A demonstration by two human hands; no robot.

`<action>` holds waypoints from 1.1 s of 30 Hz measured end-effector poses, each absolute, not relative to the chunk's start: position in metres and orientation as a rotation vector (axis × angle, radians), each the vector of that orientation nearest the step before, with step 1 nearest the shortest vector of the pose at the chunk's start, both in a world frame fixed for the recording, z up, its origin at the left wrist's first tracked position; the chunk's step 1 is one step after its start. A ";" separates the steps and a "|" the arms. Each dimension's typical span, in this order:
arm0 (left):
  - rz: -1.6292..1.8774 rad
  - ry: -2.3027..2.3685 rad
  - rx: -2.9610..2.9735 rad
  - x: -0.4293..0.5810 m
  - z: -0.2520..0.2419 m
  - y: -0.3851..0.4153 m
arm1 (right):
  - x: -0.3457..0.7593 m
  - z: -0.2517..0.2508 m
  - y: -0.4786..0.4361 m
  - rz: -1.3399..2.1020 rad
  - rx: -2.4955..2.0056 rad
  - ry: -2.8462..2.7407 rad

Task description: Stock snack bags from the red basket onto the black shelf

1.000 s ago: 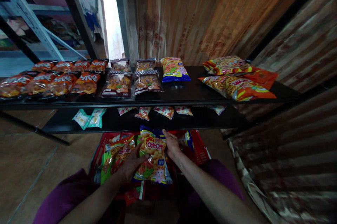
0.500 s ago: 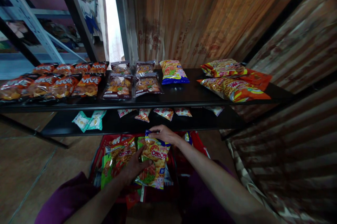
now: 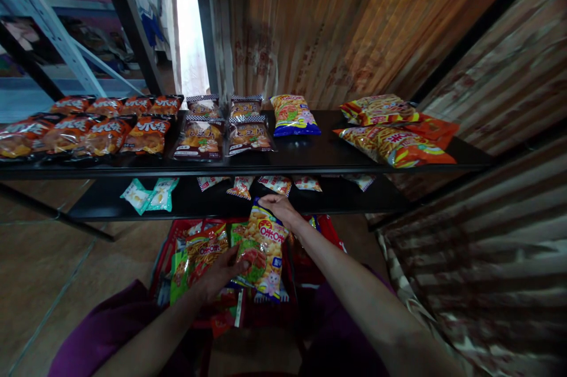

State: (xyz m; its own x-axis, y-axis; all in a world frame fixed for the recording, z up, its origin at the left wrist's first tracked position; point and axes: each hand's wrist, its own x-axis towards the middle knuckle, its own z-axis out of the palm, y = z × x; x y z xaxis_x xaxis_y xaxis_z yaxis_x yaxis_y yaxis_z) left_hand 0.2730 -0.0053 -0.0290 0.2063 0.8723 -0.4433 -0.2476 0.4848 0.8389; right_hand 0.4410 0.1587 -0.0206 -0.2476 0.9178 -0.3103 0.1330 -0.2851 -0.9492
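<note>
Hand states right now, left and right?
Left hand: closed on the lower left side of a glossy yellow-and-blue plastic snack bag, thumb across its front.
Right hand: closed on the same bag's top edge.

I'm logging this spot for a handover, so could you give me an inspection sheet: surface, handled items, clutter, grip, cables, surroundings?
Surface: black upper shelf bears snack packets; the lower shelf bears smaller packets.
Handled items: yellow-and-blue snack bag, tilted, seen in front of the red basket.
Clutter: other snack bags crowd the basket's left part.
Grip: right hand holds the bag's top edge; left hand holds its left side, thumb on the front.
Cables: nothing seen.
Surroundings: brown fabric hangs behind the shelves; tiled floor below.
</note>
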 end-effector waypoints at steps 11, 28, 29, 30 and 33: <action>0.912 0.970 0.461 0.260 -0.044 -0.011 | 0.431 -0.024 0.176 1.444 -1.516 -1.398; 1.036 0.993 0.236 0.255 -0.061 -0.015 | 0.474 -0.046 0.083 1.452 -1.452 -0.888; 1.046 0.982 0.237 0.256 -0.062 -0.015 | 0.474 -0.051 0.069 1.538 -1.456 -0.788; 1.055 0.967 0.239 0.256 -0.064 -0.014 | 0.473 -0.055 0.056 1.646 -1.462 -0.698; 1.080 0.935 0.237 0.260 -0.066 -0.011 | 0.463 -0.059 0.030 1.945 -1.354 -0.519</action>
State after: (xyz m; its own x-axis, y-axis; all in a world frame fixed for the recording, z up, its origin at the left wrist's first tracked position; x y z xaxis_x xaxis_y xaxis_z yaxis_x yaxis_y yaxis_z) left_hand 0.2597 -0.0108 -0.0662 0.1458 0.8328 -0.5341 -0.6473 0.4885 0.5850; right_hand 0.4626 0.0301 -0.0591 -0.2084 0.7352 -0.6450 -0.3166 -0.6747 -0.6668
